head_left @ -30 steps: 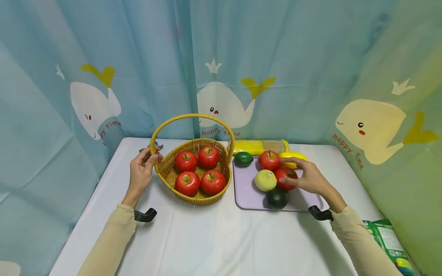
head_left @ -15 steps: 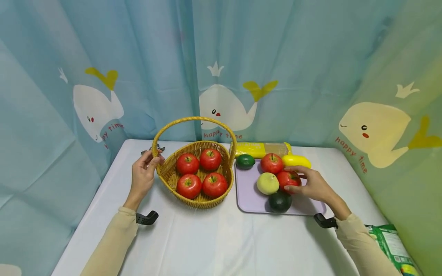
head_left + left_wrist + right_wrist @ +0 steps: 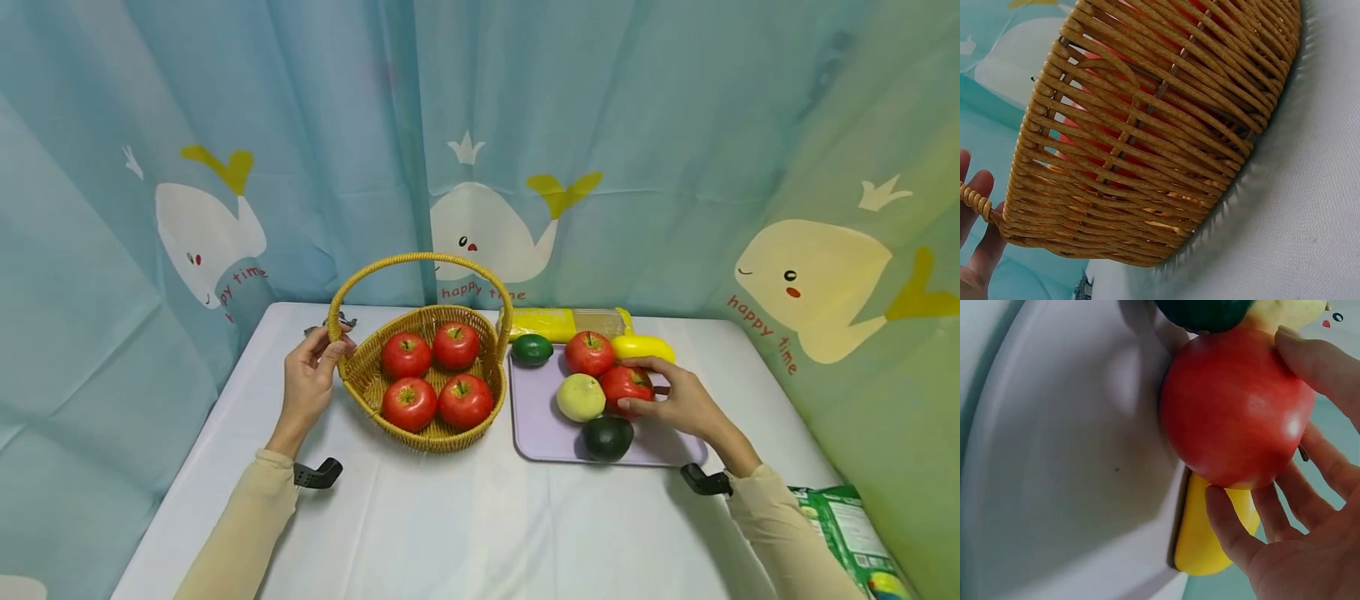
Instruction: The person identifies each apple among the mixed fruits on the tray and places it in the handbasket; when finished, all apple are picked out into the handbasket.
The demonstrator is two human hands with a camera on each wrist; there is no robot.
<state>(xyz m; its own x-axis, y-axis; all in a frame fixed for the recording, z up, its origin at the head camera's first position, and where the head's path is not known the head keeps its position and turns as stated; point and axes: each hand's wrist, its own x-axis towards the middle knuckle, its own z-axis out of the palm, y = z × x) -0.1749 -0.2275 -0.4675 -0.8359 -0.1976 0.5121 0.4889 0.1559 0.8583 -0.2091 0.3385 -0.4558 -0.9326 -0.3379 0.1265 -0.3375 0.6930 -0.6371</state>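
My left hand [image 3: 309, 383] grips the lower left end of the handle [image 3: 422, 257] on a yellow wicker basket [image 3: 429, 443]. Several red apples lie in that basket, and its woven wall [image 3: 1147, 150] fills most of the left wrist view. On a pale purple tray [image 3: 536, 446], my right hand [image 3: 684, 404] has thumb and fingers around a red apple [image 3: 1235, 412]. A second red apple [image 3: 589, 353], a pale green round fruit [image 3: 581, 397] and a dark green avocado [image 3: 607, 439] crowd against it. A small green lime-like fruit [image 3: 532, 350] is at the tray's back left corner.
Behind the tray lie a yellow packet [image 3: 562, 323] with a see-through part and a yellow oblong fruit [image 3: 645, 348]. A green bag [image 3: 843, 529] stands at the table's right edge. Patterned curtains [image 3: 480, 125] hang along the back and sides.
My right hand has drawn slightly back and its fingers have settled around the red apple, uncovering the yellow fruit behind. My left hand stays on the basket handle. The head view has shifted slightly.
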